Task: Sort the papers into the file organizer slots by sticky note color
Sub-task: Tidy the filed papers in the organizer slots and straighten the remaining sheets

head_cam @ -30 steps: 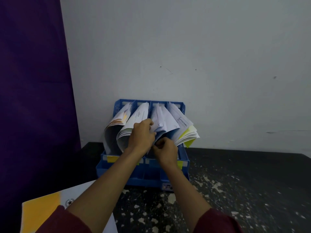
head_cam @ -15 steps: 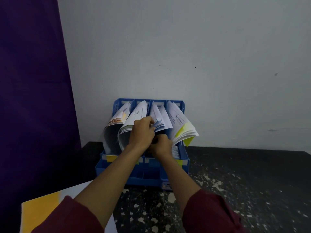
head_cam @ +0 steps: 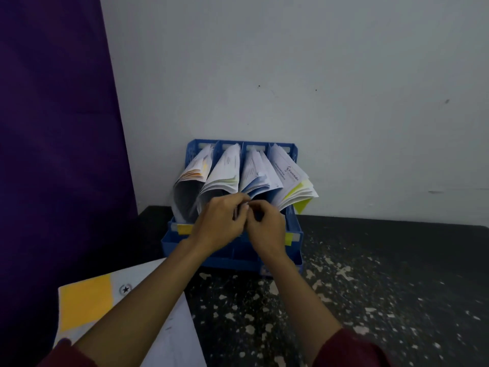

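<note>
Both hands are brought together right at the front of the blue file organizer (head_cam: 232, 250), which is stood against the wall on the dark speckled table (head_cam: 383, 274). The left hand (head_cam: 219, 223) and right hand (head_cam: 266, 226) are seen with fingertips meeting just below the third slot's papers (head_cam: 258, 177); the fingers of each are curled and pressed together, but whether a sheet edge is pinched between them cannot be told, since the contact is hidden and blurred. All four slots are already packed with fanned, drooping papers, and yellow tags are shown on the front lip. A further stack of papers (head_cam: 158, 327), topped with a yellow sticky note (head_cam: 86, 303), is left lying at the near left, partly under the left forearm. The step in hand is judged to be a tidying or seating of sheets in a middle slot. Next, the hands would need to be freed and the stack's top sheet matched by colour.
</note>
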{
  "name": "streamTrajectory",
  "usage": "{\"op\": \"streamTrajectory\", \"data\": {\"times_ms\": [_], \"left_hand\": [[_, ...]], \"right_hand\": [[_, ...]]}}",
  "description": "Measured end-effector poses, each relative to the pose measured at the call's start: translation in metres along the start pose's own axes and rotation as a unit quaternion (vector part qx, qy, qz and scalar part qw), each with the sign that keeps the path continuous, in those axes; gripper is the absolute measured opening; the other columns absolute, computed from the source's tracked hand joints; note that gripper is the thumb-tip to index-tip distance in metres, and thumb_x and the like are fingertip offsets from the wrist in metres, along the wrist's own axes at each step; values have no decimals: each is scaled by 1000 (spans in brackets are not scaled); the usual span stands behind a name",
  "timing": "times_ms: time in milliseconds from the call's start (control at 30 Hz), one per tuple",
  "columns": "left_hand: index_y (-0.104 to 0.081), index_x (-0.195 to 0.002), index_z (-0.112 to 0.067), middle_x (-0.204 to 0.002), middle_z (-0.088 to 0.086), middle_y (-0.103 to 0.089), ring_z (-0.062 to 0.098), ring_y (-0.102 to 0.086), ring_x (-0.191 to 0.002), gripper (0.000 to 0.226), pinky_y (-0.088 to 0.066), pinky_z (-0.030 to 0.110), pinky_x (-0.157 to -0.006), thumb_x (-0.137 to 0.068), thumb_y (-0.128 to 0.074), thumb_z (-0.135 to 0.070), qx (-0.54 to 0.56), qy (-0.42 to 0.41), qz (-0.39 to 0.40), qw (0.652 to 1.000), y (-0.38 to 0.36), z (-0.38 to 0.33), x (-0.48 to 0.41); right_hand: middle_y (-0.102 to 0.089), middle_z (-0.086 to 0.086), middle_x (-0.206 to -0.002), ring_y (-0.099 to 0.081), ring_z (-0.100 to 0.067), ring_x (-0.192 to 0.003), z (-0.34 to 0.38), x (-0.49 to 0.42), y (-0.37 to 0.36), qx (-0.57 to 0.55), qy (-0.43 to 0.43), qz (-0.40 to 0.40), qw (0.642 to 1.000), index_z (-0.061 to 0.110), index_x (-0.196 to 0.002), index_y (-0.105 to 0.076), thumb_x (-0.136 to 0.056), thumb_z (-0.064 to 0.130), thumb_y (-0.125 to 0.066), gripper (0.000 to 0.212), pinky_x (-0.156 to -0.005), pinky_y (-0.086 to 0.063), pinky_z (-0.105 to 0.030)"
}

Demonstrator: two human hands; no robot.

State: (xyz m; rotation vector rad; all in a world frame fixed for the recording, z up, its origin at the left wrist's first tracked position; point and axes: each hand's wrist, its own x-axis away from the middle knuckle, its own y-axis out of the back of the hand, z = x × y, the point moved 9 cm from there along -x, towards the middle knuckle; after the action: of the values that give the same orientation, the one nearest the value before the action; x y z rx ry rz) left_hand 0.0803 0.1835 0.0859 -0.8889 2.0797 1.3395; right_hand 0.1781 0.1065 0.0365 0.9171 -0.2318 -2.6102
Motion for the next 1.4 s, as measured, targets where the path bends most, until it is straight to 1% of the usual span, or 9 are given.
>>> {"op": "streamTrajectory", "data": {"times_ms": [267, 500, 633, 767, 933, 1067, 1167, 1300, 1400], "left_hand": [[-65, -122, -26, -116, -11, -69, 4, -62, -107, 26, -55, 30, -89, -97, -59, -22, 18, 135, 39, 990, 12, 41, 102], [-64, -121, -23, -119, -3, -68, 19, -58, -115, 27, -47, 37, -96, -95, -59, -27, -125, 198, 66, 970, 31, 73, 174], [-44, -145, -28, -156, -6, -39, 18, -26, -148, 48, -13, 46, -122, -103, -38, -48, -204, 309, 152, 916, 22, 100, 217], [-33, -151, -28, -162, -7, -25, 14, -12, -152, 46, 1, 48, -124, -107, -26, -36, -174, 313, 173, 918, 10, 86, 225], [-39, -142, -28, -147, -11, -43, 4, -31, -141, 41, -5, 44, -125, -103, -36, -17, -80, 308, 92, 943, 13, 62, 224], [-46, -136, -29, -139, -12, -49, 4, -40, -130, 40, -31, 36, -116, -98, -51, -17, -37, 321, 26, 946, 21, 59, 224], [-50, -132, -29, -136, -12, -50, 8, -47, -127, 39, -39, 33, -109, -96, -56, -17, -37, 310, 1, 950, 26, 59, 222], [-54, -126, -30, -139, -7, -47, 16, -41, -134, 37, -29, 41, -115, -90, -62, -22, -123, 329, -55, 935, 42, 65, 223], [-46, -135, -34, -159, 7, -25, 31, -17, -150, 53, -7, 58, -120, -86, -67, -32, -223, 401, -81, 885, 64, 81, 230]], "right_hand": [[-69, 8, -101, -63, -9, -97, 13, 84, -27, -12, 32, 62, 998, 22, -107, -67, -96, 15, -59, 15, -84, -54, -32], [-68, 5, -112, -62, -12, -104, -1, 138, -76, -5, 5, 172, 985, 20, -118, -65, -97, 20, -58, 22, -91, -53, -40], [-56, 4, -138, -49, -16, -129, -13, 153, -98, 150, -3, 274, 950, 24, -134, -56, -98, 45, -52, 42, -110, -35, -41], [-41, 2, -153, -32, -17, -142, -13, 158, -104, 219, 13, 313, 924, 21, -142, -49, -99, 55, -43, 55, -114, -21, -42], [-38, 7, -154, -29, -13, -143, -13, 162, -105, 229, 19, 328, 917, 28, -142, -47, -94, 56, -50, 56, -115, -16, -39], [-59, 18, -117, -54, -7, -116, -12, 157, -97, 134, -18, 298, 945, 36, -118, -53, -85, 42, -70, 38, -106, -27, -31], [-59, 23, -107, -58, -4, -105, -10, 158, -95, 112, -16, 298, 948, 41, -110, -46, -82, 34, -76, 41, -107, -38, -41], [-63, 21, -99, -60, -1, -98, -15, 157, -92, 46, -61, 282, 956, 38, -110, -52, -80, 21, -80, 45, -101, -47, -40], [-62, 20, -112, -57, -10, -110, -18, 157, -91, 62, -73, 271, 958, 41, -114, -52, -82, 20, -79, 47, -104, -45, -45]]}}
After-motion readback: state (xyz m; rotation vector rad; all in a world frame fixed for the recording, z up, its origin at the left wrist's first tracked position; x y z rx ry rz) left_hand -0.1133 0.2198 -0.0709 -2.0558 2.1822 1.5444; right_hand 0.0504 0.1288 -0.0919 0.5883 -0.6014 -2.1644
